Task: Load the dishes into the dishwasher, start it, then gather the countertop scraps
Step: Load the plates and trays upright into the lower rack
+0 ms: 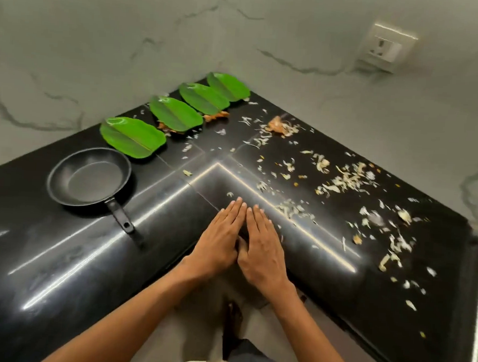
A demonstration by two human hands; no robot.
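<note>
A black frying pan (88, 176) sat on the left of the black countertop (60, 254), with four green leaf-shaped plates (175, 113) lined up behind it along the wall. At the inner corner the left hand (220, 237) and right hand (261, 245) lay flat side by side, fingers straight, holding nothing. Pale scraps (344, 179) lay scattered across the right side, some just beyond the fingertips.

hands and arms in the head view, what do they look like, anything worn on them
Both are bare. The left hand and right hand show no gloves, rings, watch or bands that can be seen, and the nails are short. Both forearms are uncovered up to the frame's bottom edge, so no sleeves show. Nothing is marked or written on them.
</note>
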